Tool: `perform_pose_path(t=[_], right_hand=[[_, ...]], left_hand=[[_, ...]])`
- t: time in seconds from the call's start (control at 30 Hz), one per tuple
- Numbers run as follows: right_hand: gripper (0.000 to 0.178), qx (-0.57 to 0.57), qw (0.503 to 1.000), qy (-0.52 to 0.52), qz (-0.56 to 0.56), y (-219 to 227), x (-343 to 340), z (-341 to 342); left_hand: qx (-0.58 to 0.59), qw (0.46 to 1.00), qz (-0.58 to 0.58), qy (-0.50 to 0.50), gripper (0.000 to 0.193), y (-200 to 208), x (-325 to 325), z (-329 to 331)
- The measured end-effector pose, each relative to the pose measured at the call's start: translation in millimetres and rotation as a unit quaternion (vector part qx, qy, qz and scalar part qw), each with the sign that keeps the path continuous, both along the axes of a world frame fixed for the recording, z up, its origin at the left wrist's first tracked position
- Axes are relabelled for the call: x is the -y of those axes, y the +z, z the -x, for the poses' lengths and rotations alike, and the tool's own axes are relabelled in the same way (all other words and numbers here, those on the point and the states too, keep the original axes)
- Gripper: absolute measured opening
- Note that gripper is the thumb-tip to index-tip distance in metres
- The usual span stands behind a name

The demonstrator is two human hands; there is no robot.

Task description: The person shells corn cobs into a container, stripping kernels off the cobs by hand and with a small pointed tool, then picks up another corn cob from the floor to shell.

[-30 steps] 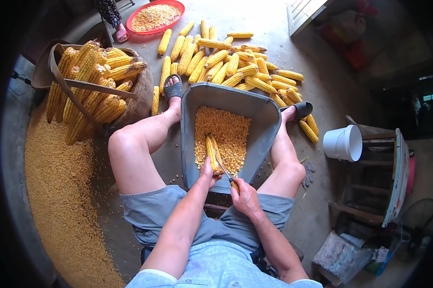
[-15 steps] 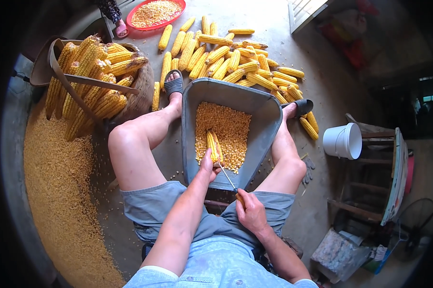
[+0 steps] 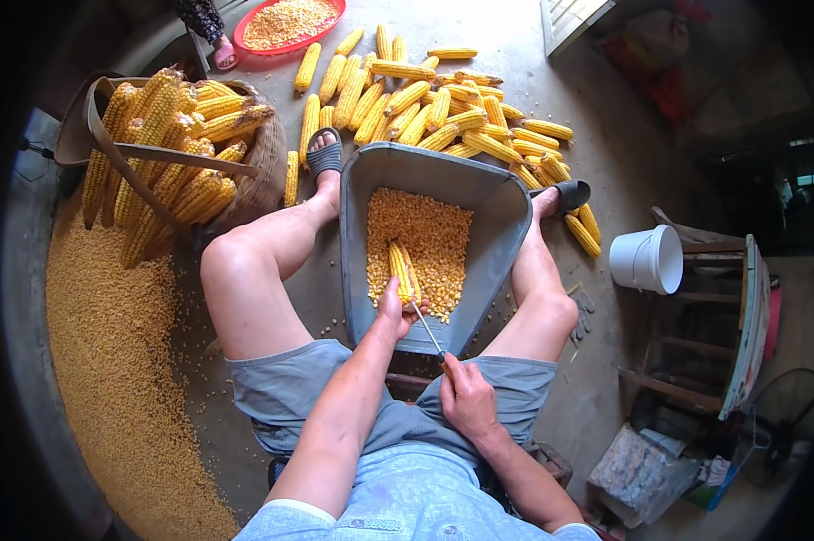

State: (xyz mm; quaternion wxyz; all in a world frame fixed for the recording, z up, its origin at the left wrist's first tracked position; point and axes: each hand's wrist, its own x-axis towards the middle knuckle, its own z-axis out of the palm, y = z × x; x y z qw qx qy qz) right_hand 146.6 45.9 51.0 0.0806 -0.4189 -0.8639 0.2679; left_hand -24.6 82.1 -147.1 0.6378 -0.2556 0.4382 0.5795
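Observation:
My left hand (image 3: 394, 311) is closed around the lower end of a yellow ear of corn (image 3: 402, 268), which points away from me over a grey metal scoop-shaped bin (image 3: 493, 194). A groove runs lengthwise along the ear where kernels are gone. In my right hand (image 3: 468, 397) is the handle of a screwdriver (image 3: 432, 331); its thin metal shaft reaches to the ear's near end beside my left fingers. Loose corn kernels (image 3: 425, 219) cover the floor of the bin between my legs.
Many whole ears of corn (image 3: 407, 117) lie beyond the bin. At left stand a basket (image 3: 267, 162) heaped with ears and a large pile of kernels (image 3: 109, 334). A red basin (image 3: 312, 38) sits far back; a white bucket (image 3: 637, 260) and wooden frame (image 3: 731, 334) are right.
The ear of corn and screwdriver stay almost where they were. My right hand has shifted slightly left and toward me, and the whole view has moved a little.

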Motion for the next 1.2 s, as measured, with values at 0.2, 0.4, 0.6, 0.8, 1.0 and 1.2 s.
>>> perform_pose_path(t=[0.2, 0.4, 0.6, 0.8, 1.0, 1.2], right_hand=[[0.034, 0.008, 1.000, 0.000, 0.004, 0.2, 0.0, 0.6], [0.035, 0.018, 1.000, 0.005, 0.001, -0.7, 1.9, 1.5], [0.037, 0.054, 0.998, 0.014, -0.014, -7.8, 7.9, 5.3], [0.038, 0.089, 0.995, 0.023, -0.046, -23.1, 18.1, 11.5], [0.033, -0.029, 0.998, -0.057, 0.006, -31.5, 16.7, 14.1], [0.029, 0.092, 0.994, -0.040, 0.035, -42.9, -6.3, 31.3]], left_hand=[[0.010, 1.000, -0.011, 0.011, 0.059, 2.9, -0.6, 0.1], [-0.008, 1.000, -0.011, 0.002, 0.058, 2.5, -0.8, 0.0], [-0.055, 0.998, 0.022, -0.002, 0.053, 0.6, -1.8, -6.9], [-0.088, 0.996, 0.034, -0.006, 0.049, -13.4, -1.9, -9.7], [-0.116, 0.991, 0.058, -0.029, 0.047, -13.9, -3.5, -12.7], [-0.148, 0.986, 0.049, -0.061, 0.046, -18.7, 3.3, -11.1]])
